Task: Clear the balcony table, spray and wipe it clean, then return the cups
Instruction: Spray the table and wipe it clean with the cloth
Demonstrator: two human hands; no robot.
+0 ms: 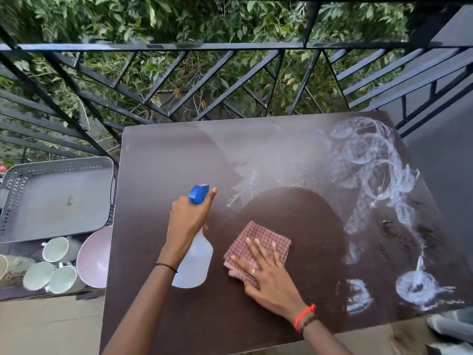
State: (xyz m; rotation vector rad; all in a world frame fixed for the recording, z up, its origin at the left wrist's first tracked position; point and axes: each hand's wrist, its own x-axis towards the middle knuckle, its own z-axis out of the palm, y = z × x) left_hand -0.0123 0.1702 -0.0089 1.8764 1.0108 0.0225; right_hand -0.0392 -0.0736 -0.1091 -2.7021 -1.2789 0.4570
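Wipe step underway; my left hand (pixel 188 221) grips spray bottle (pixel 194 260), right hand (pixel 266 272) flat, fingers straight, pressing cloth (pixel 258 239) on table (pixel 158 162) near centre; cups (pixel 55 265) off-table left; next: scrub white residue (pixel 371 162) far right.

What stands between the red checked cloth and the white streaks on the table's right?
Nothing visible: only bare dark brown tabletop separates the red checked cloth under the right hand from the white streaks. The clear spray bottle is leftward.
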